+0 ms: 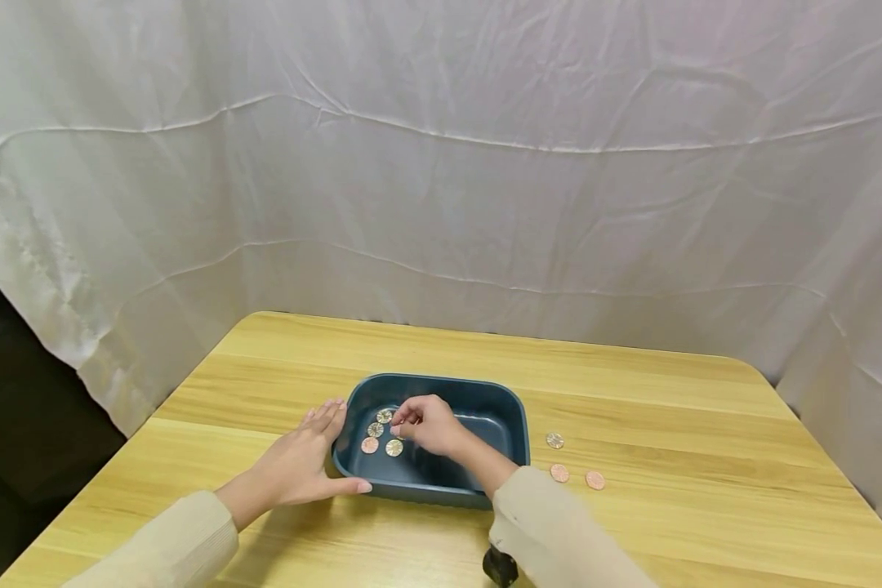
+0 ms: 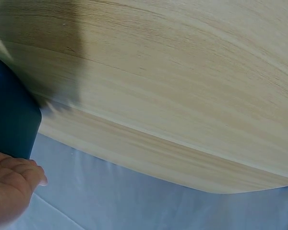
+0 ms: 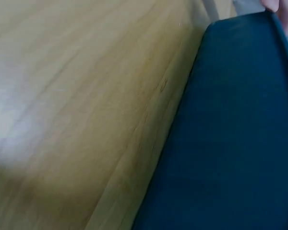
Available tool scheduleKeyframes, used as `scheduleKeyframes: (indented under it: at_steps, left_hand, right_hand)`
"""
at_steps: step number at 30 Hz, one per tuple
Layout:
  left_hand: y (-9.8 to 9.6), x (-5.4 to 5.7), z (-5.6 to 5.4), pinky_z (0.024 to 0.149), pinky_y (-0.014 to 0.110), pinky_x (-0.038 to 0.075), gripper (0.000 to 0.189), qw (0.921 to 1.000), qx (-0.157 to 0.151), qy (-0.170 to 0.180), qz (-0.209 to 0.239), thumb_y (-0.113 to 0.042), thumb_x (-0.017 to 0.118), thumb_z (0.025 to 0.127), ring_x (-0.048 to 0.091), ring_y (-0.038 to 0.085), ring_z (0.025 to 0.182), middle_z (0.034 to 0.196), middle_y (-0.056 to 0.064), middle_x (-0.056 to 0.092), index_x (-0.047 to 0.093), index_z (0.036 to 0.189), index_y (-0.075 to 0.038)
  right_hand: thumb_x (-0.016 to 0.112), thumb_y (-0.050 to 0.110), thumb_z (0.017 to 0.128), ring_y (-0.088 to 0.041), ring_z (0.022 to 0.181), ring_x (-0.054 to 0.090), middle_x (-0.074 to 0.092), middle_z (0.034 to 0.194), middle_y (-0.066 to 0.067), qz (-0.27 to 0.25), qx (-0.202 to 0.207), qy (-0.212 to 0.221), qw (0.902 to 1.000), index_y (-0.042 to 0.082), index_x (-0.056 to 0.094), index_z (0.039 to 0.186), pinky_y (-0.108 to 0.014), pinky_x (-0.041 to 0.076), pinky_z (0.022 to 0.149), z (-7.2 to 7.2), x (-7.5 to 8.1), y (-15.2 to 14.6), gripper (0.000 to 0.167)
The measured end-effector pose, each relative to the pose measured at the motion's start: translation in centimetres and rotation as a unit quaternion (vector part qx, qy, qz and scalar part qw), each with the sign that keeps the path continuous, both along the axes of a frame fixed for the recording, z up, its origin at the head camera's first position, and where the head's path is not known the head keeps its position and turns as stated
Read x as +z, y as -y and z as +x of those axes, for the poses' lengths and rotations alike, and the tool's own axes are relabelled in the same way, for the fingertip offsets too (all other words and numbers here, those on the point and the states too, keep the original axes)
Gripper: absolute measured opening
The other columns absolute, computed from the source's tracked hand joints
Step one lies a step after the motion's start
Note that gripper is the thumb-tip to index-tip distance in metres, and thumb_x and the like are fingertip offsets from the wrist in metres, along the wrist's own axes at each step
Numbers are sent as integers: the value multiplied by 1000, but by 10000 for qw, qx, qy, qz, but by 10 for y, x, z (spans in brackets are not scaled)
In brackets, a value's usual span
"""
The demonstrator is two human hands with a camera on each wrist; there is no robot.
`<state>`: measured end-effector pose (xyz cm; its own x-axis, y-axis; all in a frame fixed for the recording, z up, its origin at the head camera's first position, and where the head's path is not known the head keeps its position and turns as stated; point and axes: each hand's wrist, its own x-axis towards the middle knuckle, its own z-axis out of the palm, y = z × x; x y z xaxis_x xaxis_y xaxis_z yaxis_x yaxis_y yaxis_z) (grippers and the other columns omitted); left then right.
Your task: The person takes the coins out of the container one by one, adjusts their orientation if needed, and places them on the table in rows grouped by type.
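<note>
A dark blue rectangular tray [image 1: 441, 492] with raised walls stands on the table, with several coins lying flat at its left end. Gold-coloured ones [image 1: 394, 447] lie beside a copper-coloured one [image 1: 370, 445]. My right hand [image 1: 429, 425] reaches in over the near wall, thumb and fingertips pinching a coin that they mostly hide, close over the tray floor. At the tray's left end my left hand [image 1: 301, 461] rests against the rim, fingers straight and thumb stretched along the near side. The left wrist view shows part of that hand [image 2: 12, 184] touching the tray wall [image 2: 12, 112].
Right of the tray, a silver-coloured coin [image 1: 554, 440] and two copper-coloured coins [image 1: 559, 473] lie on the wooden table [image 1: 669, 408]. A pale curtain [image 1: 441, 204] hangs behind the table and along its sides. A small black object [image 1: 499, 566] shows under my right sleeve.
</note>
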<state>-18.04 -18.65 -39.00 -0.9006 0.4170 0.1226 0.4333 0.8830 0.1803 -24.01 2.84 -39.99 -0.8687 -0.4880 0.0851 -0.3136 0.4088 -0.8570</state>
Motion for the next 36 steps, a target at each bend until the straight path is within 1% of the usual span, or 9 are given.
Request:
scheduleKeyframes:
  at_steps: [3, 6, 11, 15, 19, 25, 29, 32, 36]
  left_hand:
    - [0, 0, 0, 108, 49, 34, 114, 10000, -6, 0, 3, -77, 56, 67, 33, 38, 135, 145, 25, 35, 35, 138, 10]
    - [-1, 1, 0, 108, 49, 34, 114, 10000, 5, 3, -5, -77, 56, 67, 33, 38, 135, 145, 25, 34, 35, 138, 9]
    - [-1, 1, 0, 108, 49, 34, 114, 10000, -12, 6, -16, -77, 56, 67, 33, 37, 136, 145, 25, 34, 35, 138, 9]
    - [0, 1, -1, 108, 49, 34, 113, 10000, -19, 3, -16, -76, 56, 68, 33, 38, 135, 145, 25, 34, 35, 138, 9]
    - [0, 1, -1, 107, 49, 35, 114, 10000, -20, 7, -12, -77, 56, 68, 33, 38, 135, 145, 26, 34, 34, 138, 10]
    - [1, 0, 0, 108, 50, 34, 114, 10000, -17, 76, 24, -77, 56, 68, 32, 38, 136, 145, 26, 34, 33, 139, 10]
    - [1, -1, 0, 108, 49, 33, 114, 9999, -13, 99, 29, -77, 56, 68, 32, 38, 136, 145, 26, 33, 33, 139, 10]
    - [0, -1, -1, 108, 49, 34, 114, 10000, -15, 86, 24, -77, 56, 68, 32, 38, 136, 145, 26, 34, 33, 139, 10]
    - [0, -1, -1, 108, 50, 33, 114, 9999, -17, 97, 27, -77, 56, 68, 32, 38, 136, 145, 26, 34, 33, 139, 10]
  right_hand:
    - [66, 0, 81, -4, 52, 46, 57, 64, -6, 374, 127, 113, 9992, -5, 67, 88, -16, 42, 49, -5, -4, 3, 9]
    - [67, -1, 79, -4, 51, 44, 50, 57, 1, 766, 268, 53, 9967, -4, 67, 87, -15, 38, 50, -7, -7, 5, 9]
    - [70, -2, 76, -5, 49, 40, 42, 52, 5, 1134, 287, 25, 9931, -3, 66, 87, -14, 36, 52, -9, -10, 9, 11]
    - [72, 0, 75, -5, 49, 39, 42, 53, 5, 1412, 190, 10, 9898, 0, 65, 86, -15, 35, 53, -9, -12, 13, 13]
    - [74, 3, 75, -5, 50, 41, 45, 54, 4, 1656, 189, -92, 9860, 4, 64, 85, -17, 37, 54, -9, -13, 14, 14]
    - [74, 11, 77, -6, 57, 43, 48, 62, 5, 2027, 328, -482, 9775, 7, 61, 84, -19, 38, 58, -7, -16, 13, 15]
    - [75, 12, 76, -6, 58, 43, 47, 62, 5, 2187, 392, -705, 9724, 8, 60, 84, -19, 39, 59, -6, -16, 13, 17]
    - [76, 13, 76, -6, 59, 43, 47, 63, 5, 2323, 362, -837, 9684, 8, 60, 82, -19, 40, 60, -4, -14, 14, 18]
    - [75, 18, 77, -6, 59, 43, 47, 64, 6, 2660, 258, -868, 9597, 12, 58, 80, -20, 39, 59, -2, -12, 15, 19]
